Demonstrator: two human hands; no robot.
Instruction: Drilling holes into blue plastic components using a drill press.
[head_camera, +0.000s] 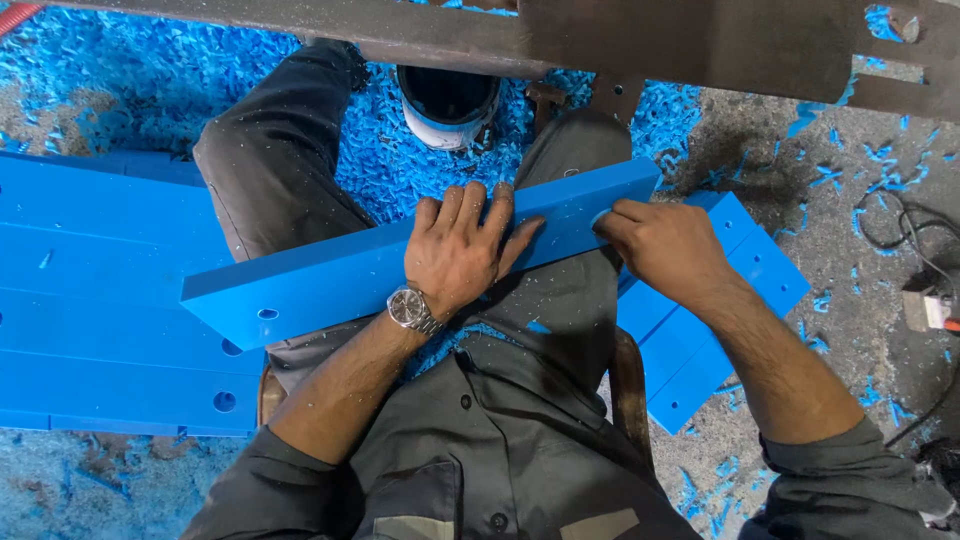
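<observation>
A long blue plastic bar (330, 280) with drilled holes lies across my lap, tilted up toward the right. My left hand (460, 245), with a wristwatch on its wrist, presses flat on the bar's middle with fingers spread. My right hand (665, 245) sits at the bar's right end, fingers closed against a hole near the edge; a small tool may be in it, but that is hidden.
A stack of blue plastic bars (100, 300) lies at my left, more blue bars (720, 320) at my right. Blue shavings (420, 170) cover the floor. A white-rimmed can (447, 105) stands between my knees. A dark metal frame (650, 40) crosses the top. Cables (910, 230) lie at right.
</observation>
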